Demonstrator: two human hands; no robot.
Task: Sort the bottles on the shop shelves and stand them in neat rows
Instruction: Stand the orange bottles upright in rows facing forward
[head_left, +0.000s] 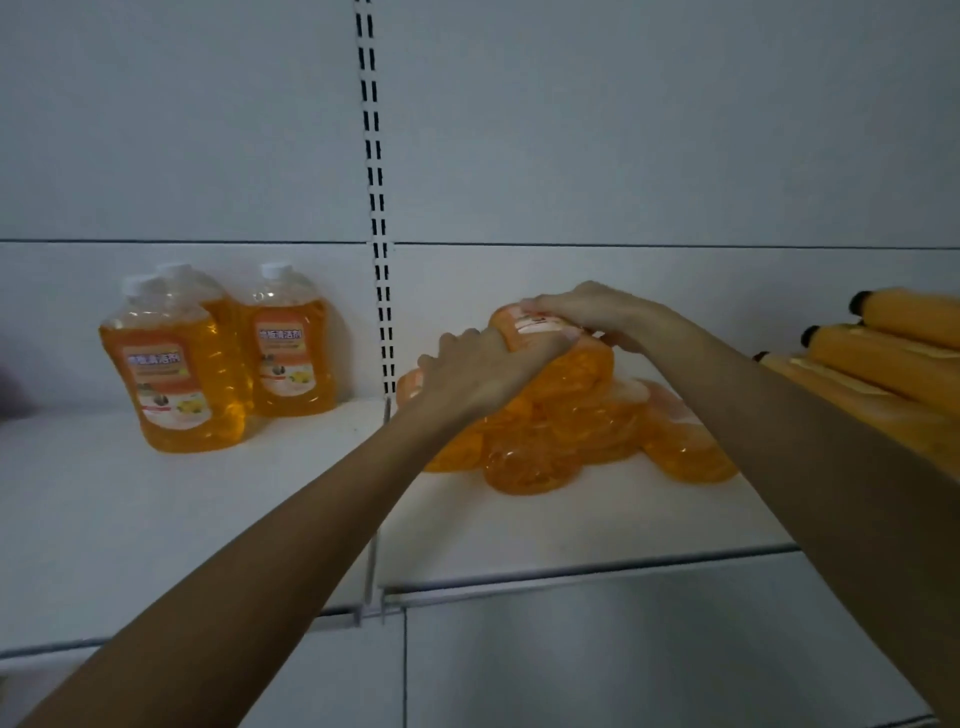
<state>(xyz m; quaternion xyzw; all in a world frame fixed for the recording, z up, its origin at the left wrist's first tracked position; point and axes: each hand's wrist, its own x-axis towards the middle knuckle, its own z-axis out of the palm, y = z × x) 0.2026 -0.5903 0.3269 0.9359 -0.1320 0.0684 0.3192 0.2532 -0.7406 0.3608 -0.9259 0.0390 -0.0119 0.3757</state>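
Three orange bottles with white caps (171, 364) stand upright at the back of the left shelf (130, 519). On the right shelf (571, 530) several orange bottles lie on their sides in a heap (545, 447). The top bottle (566, 358) of that heap lies between both my hands. My left hand (483, 369) grips its near end, fingers curled over it. My right hand (592, 312) grips its far end from above, partly covering the label.
Long orange packages with black tips (893, 338) are stacked at the far right, close beside my right forearm. A slotted metal upright (376, 208) divides the two shelf bays. The shelf's front edge (571, 571) runs below my arms.
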